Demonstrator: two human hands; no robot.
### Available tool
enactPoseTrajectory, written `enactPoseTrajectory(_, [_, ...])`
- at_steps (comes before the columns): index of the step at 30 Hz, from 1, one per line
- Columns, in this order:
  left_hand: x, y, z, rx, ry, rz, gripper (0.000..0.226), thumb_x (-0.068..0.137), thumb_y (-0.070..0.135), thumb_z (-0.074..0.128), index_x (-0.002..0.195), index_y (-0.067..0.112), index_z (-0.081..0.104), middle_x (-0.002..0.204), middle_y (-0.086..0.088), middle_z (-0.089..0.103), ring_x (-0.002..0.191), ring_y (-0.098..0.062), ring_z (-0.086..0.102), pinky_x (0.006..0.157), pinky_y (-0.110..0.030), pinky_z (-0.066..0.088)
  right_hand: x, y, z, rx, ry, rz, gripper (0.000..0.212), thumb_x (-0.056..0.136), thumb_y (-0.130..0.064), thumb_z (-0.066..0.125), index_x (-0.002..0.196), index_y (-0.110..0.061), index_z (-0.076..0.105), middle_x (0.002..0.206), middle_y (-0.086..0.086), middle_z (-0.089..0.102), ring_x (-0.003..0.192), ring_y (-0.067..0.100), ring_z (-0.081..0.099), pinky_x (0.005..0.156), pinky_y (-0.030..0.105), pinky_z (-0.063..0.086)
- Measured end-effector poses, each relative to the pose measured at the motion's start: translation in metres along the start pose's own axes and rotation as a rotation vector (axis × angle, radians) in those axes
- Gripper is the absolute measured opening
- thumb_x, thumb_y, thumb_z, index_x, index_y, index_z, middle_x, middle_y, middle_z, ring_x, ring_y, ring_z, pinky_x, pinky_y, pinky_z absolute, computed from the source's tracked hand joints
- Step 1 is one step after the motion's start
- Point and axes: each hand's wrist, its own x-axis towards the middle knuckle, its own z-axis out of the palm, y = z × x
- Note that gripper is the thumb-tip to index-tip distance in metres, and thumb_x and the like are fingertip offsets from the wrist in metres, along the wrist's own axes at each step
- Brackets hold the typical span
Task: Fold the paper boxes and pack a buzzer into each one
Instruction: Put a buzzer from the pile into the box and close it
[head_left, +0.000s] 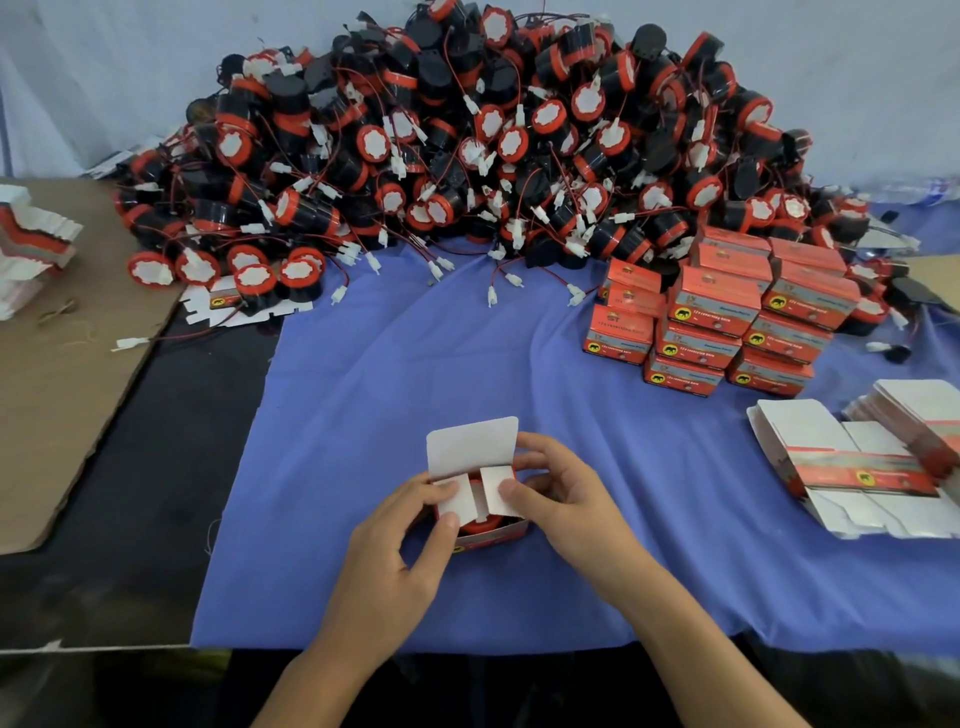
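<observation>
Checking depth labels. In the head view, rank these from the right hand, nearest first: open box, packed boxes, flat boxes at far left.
1. open box: centre front, held by the right hand.
2. packed boxes: right side, further back.
3. flat boxes: far left edge.

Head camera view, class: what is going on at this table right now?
A person is closing a paper box on the blue cloth, with a red buzzer already inside. The left hand and right hand hold the box and press its two side flaps inward; the lid flap stands open. Behind lies a heap of loose buzzers, with packed boxes and flat boxes to the right.
</observation>
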Motion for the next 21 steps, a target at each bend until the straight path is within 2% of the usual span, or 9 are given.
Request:
enactPoseTrajectory(3, [0.001, 0.0, 0.003, -0.001, 0.01, 0.0, 0.019, 0.096, 0.033, 0.061, 0.113, 0.039, 0.069, 0.129, 0.023, 0.067, 0.121, -0.007, 0.065, 0.098, -0.021, 0.052, 0.001, 0.001, 0.001, -0.105, -0.004, -0.056, 0.036, 0.096, -0.009, 0.067, 0.104, -0.044, 0.069, 0.089, -0.016, 0.065, 0.068, 0.007, 0.053, 0.066, 0.016, 0.047])
enactPoseTrajectory(7, [0.0, 0.002, 0.003, -0.03, 0.028, -0.037, 0.023, 0.096, 0.028, 0.063, 0.117, 0.039, 0.067, 0.123, 0.021, 0.07, 0.115, -0.004, 0.068, 0.094, -0.021, 0.055, 0.003, 0.002, -0.002, -0.174, 0.008, -0.054, 0.024, 0.095, -0.012, 0.069, 0.095, -0.037, 0.07, 0.079, -0.003, 0.06, 0.064, 0.011, 0.051, 0.06, 0.019, 0.044])
enactPoseTrajectory(9, [-0.003, 0.004, 0.004, -0.05, 0.023, -0.026, 0.027, 0.1, 0.03, 0.065, 0.124, 0.04, 0.059, 0.126, 0.019, 0.069, 0.116, -0.003, 0.068, 0.093, -0.02, 0.055, 0.0, 0.002, -0.004, -0.225, 0.007, -0.112, 0.029, 0.095, -0.008, 0.068, 0.097, -0.036, 0.071, 0.092, -0.004, 0.064, 0.075, 0.014, 0.061, 0.065, 0.024, 0.051])
enactPoseTrajectory(11, [-0.005, 0.007, 0.003, -0.132, 0.034, -0.029, 0.033, 0.096, 0.03, 0.068, 0.119, 0.044, 0.048, 0.134, 0.016, 0.067, 0.12, -0.006, 0.067, 0.095, -0.023, 0.056, -0.003, 0.004, -0.006, -0.339, -0.002, -0.221, 0.031, 0.093, 0.002, 0.066, 0.103, -0.027, 0.071, 0.108, -0.008, 0.064, 0.09, 0.015, 0.063, 0.072, 0.024, 0.054])
enactPoseTrajectory(13, [-0.005, 0.008, 0.001, -0.165, 0.029, -0.027, 0.034, 0.091, 0.028, 0.069, 0.113, 0.044, 0.049, 0.14, 0.016, 0.063, 0.127, -0.007, 0.063, 0.097, -0.026, 0.056, -0.005, 0.008, -0.009, -0.403, -0.031, -0.26, 0.031, 0.093, 0.003, 0.066, 0.107, -0.024, 0.069, 0.119, -0.012, 0.063, 0.098, 0.013, 0.064, 0.076, 0.02, 0.054])
enactPoseTrajectory(15, [-0.005, 0.006, -0.004, -0.089, -0.012, 0.013, 0.029, 0.093, 0.023, 0.072, 0.113, 0.041, 0.062, 0.141, 0.021, 0.06, 0.13, -0.003, 0.059, 0.097, -0.022, 0.055, -0.007, 0.009, -0.014, -0.378, -0.092, -0.209, 0.027, 0.094, -0.008, 0.067, 0.116, -0.024, 0.067, 0.125, -0.018, 0.063, 0.102, 0.01, 0.068, 0.08, 0.018, 0.053])
enactPoseTrajectory(17, [-0.007, 0.002, -0.012, -0.072, -0.084, 0.014, 0.031, 0.09, 0.021, 0.08, 0.115, 0.034, 0.066, 0.144, 0.022, 0.058, 0.128, -0.003, 0.061, 0.099, -0.021, 0.053, -0.011, 0.009, -0.02, -0.362, -0.19, -0.181, 0.039, 0.09, -0.023, 0.07, 0.129, -0.025, 0.061, 0.132, -0.025, 0.059, 0.112, 0.008, 0.068, 0.092, 0.021, 0.053])
enactPoseTrajectory(19, [-0.01, 0.003, -0.019, -0.065, -0.187, -0.006, 0.044, 0.083, 0.031, 0.078, 0.124, 0.034, 0.062, 0.148, 0.022, 0.054, 0.129, -0.003, 0.06, 0.103, -0.021, 0.051, -0.016, 0.01, -0.026, -0.413, -0.271, -0.181, 0.056, 0.087, -0.039, 0.074, 0.139, -0.035, 0.053, 0.148, -0.03, 0.046, 0.129, 0.005, 0.058, 0.106, 0.026, 0.048])
enactPoseTrajectory(21, [-0.011, 0.003, -0.024, -0.001, -0.235, -0.019, 0.051, 0.081, 0.043, 0.078, 0.128, 0.038, 0.06, 0.15, 0.026, 0.05, 0.132, 0.0, 0.056, 0.105, -0.019, 0.047, -0.019, 0.01, -0.027, -0.504, -0.282, -0.215, 0.059, 0.088, -0.048, 0.074, 0.142, -0.044, 0.049, 0.161, -0.029, 0.03, 0.144, 0.0, 0.041, 0.112, 0.028, 0.041])
